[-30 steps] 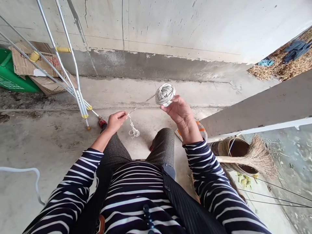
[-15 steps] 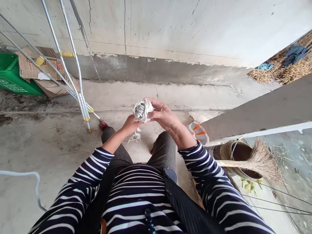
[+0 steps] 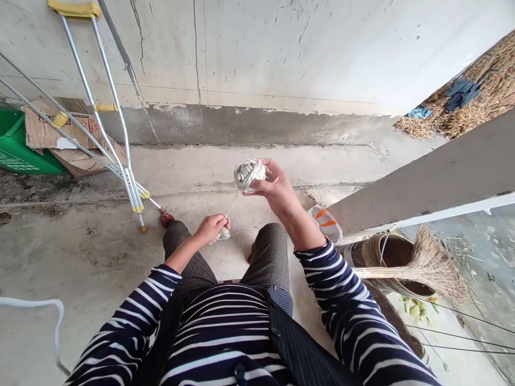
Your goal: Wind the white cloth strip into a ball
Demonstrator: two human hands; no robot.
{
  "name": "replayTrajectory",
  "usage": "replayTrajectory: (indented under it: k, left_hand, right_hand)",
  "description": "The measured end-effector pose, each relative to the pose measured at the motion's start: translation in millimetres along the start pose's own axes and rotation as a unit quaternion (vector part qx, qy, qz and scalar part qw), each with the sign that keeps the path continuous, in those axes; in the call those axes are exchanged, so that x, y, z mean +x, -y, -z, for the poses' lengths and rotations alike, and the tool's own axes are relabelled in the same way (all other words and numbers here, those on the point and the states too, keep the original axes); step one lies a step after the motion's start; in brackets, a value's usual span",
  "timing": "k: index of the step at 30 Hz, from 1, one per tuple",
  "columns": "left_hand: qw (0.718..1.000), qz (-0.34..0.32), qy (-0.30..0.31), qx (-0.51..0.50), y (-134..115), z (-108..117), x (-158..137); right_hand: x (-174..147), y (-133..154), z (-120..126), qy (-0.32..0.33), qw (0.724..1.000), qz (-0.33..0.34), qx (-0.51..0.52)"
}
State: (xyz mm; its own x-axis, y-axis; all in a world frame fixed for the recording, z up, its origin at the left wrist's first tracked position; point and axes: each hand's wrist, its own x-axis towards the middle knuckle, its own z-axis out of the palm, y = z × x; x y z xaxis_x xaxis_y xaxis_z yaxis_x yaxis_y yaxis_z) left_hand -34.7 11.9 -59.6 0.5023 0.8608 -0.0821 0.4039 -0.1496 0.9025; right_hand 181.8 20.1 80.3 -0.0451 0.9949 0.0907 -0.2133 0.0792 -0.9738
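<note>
A whitish ball of cord [image 3: 246,174] is held up in front of me by my right hand [image 3: 276,187], with the fingers and thumb closed round its right side. From the ball a thin strand [image 3: 232,203] runs down to my left hand [image 3: 212,228], which pinches it lower and to the left. Just below the left fingertips lies a loose heap of the same cord [image 3: 224,234], partly covered by that hand; it appears to rest on the floor between my feet.
Metal crutches [image 3: 129,182] lean on the wall at left, before flattened cardboard [image 3: 60,131] and a green bin [image 3: 20,145]. At right, a straw broom [image 3: 430,265] lies across a brown bucket [image 3: 396,249]. A white bag with orange stripes [image 3: 326,222] stands beside a low wall [image 3: 418,177].
My left hand has moved away from the ball, down and to the left, drawing a strand taut. My right hand has shifted slightly right with the ball. The view has tilted up a little.
</note>
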Motion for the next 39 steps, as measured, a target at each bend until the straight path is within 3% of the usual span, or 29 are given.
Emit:
replayTrajectory:
  k: [2, 5, 7, 8, 12, 16, 19, 23, 31, 36, 39]
  left_hand:
    - [1.0, 0.011, 0.026, 0.005, -3, -2, -8]
    - [0.998, -0.008, 0.055, 0.022, -19, 2, -20]
    - [0.997, -0.024, 0.061, 0.042, -36, 9, -26]
    - [0.996, -0.035, 0.058, 0.054, -45, 13, -28]
    - [0.988, -0.112, -0.003, 0.11, -74, 32, -25]
    - [0.967, -0.179, -0.093, 0.154, -85, 48, -5]
    - [0.958, -0.182, -0.134, 0.174, -85, 53, 13]
    - [0.968, -0.133, -0.132, 0.166, -76, 52, 29]
    - [0.997, -0.048, -0.019, -0.065, -44, 26, 18]
    - [0.968, 0.013, -0.034, -0.247, -39, 21, 8]
    - [0.95, 0.028, -0.012, -0.31, -38, 22, 6]
  right_hand:
    - [11, -6, 12, -0.063, 0.988, 0.062, -0.126]
    - [20, -28, 29, -0.15, 0.92, 0.121, -0.342]
    - [18, -48, 36, -0.151, 0.897, 0.112, -0.401]
    - [16, -59, 38, -0.138, 0.9, 0.1, -0.4]
    - [-1, -94, 37, -0.084, 0.933, 0.061, -0.345]
    - [-18, -110, 28, -0.018, 0.963, 0.027, -0.269]
    - [-29, -111, 21, 0.045, 0.982, -0.021, -0.185]
    - [-44, -101, 12, 0.108, 0.989, -0.071, -0.073]
    - [-54, -77, -1, 0.075, 0.98, -0.098, 0.155]
    - [-55, -67, 3, 0.059, 0.976, -0.118, 0.171]
    - [-53, -67, 7, 0.043, 0.972, -0.142, 0.182]
